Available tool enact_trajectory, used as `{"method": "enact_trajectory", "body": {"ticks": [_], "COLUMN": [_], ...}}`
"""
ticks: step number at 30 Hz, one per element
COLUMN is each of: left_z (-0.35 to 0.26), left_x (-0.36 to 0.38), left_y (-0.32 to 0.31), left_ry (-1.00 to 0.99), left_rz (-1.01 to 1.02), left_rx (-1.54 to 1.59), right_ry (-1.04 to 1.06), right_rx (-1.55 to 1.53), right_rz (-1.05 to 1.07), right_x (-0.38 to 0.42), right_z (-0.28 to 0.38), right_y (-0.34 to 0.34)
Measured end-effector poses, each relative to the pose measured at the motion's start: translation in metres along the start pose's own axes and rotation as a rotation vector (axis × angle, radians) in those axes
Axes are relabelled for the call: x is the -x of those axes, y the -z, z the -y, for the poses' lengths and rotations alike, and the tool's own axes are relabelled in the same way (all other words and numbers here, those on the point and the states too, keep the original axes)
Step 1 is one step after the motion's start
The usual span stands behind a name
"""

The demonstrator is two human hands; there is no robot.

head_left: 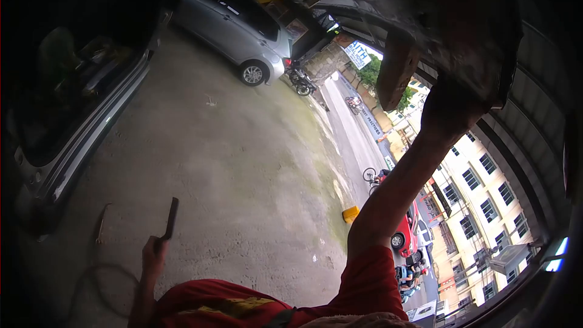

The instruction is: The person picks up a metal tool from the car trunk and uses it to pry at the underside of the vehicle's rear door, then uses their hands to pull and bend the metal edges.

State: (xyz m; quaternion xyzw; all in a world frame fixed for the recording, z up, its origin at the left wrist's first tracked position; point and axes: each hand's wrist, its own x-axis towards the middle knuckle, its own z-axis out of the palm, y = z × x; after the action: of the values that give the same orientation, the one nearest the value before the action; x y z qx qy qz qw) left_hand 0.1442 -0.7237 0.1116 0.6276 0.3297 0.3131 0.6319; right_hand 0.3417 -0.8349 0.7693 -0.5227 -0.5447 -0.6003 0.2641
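My left hand (pixel 155 255) is low on the left, closed around one end of a flat, dark, narrow bar (pixel 172 215) that points upward in the view. What kind of tool it is cannot be made out. My right arm, in a red sleeve, is raised up the right side. At its end my right hand (pixel 452 109) is in deep shadow against a large dark vehicle panel (pixel 467 36) overhead. Its fingers do not show clearly, so whether it grips the panel's edge is hidden. Just left of this hand a brown block-like piece (pixel 398 73) hangs down.
A silver car (pixel 243 30) is parked at the upper left, and a dark vehicle (pixel 79 109) stands along the left edge. A thin curved strip (pixel 102 225) lies on the concrete floor (pixel 212 146). A yellow object (pixel 350 214) sits by the street, where a red car (pixel 405 234) and motorcycles show.
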Motion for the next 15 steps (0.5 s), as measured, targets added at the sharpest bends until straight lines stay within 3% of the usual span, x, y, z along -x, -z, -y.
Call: {"method": "enact_trajectory", "body": {"ticks": [2, 4, 5, 7, 15], "left_z": [0.006, 0.01, 0.005, 0.001, -0.046], "left_x": [-0.011, -0.021, -0.025, -0.032, -0.043], "left_y": [-0.027, -0.055, -0.067, -0.093, -0.131], "left_ry": [-0.038, -0.029, -0.032, -0.056, -0.061], "left_rz": [0.015, 0.056, 0.062, 0.088, 0.194], "left_rx": [0.048, 0.084, 0.1, 0.153, 0.225], "right_ry": [0.089, -0.164, -0.151, -0.181, -0.009], "right_rx": [0.173, -0.784, -0.776, -1.229, -1.077], "right_rz": [0.08, -0.058, -0.048, -0.118, -0.116], "right_x": [-0.007, -0.004, -0.004, 0.001, 0.012], "right_z": [0.001, 0.011, 0.006, -0.002, 0.004], "right_y": [-0.001, -0.009, -0.009, -0.011, -0.024]}}
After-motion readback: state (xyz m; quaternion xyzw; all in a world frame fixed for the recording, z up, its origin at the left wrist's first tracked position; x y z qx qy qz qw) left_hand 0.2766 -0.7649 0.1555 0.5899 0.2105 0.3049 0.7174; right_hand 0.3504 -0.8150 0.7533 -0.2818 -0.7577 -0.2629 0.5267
